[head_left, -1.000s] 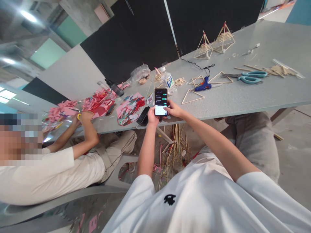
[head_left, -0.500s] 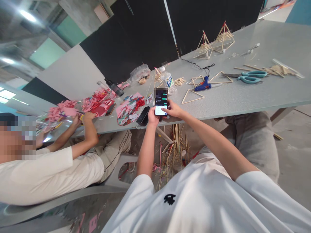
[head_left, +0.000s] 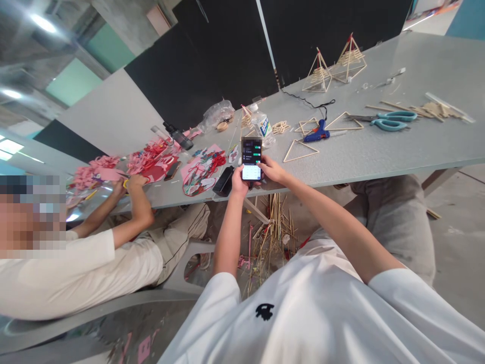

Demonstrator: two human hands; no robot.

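Note:
A smartphone (head_left: 251, 157) is held upright at the table's near edge, its screen lit with a dark chat page above a pale keyboard. My left hand (head_left: 239, 182) is closed around its lower left side. On the right side, my right hand (head_left: 273, 169) grips the phone, the thumb at the screen's edge. Just left of the phone lies a black case-like object (head_left: 224, 182). Behind the phone stands a plastic bottle (head_left: 262, 125) with a blue and white label. A triangle of thin sticks (head_left: 301, 150) lies to the right.
A blue glue gun (head_left: 317, 132), teal-handled scissors (head_left: 394, 120) and stick pyramids (head_left: 318, 76) are on the grey table (head_left: 356, 162). Pink and red ribbons (head_left: 151, 159) lie left. A co-worker's hands (head_left: 132, 184) hold yellow-handled scissors there. Loose sticks (head_left: 275, 227) stand below the table.
My right thumb has drawn back from over the keyboard to the phone's right edge. The chat page looks slightly shifted. The co-worker's head has moved a little to the right.

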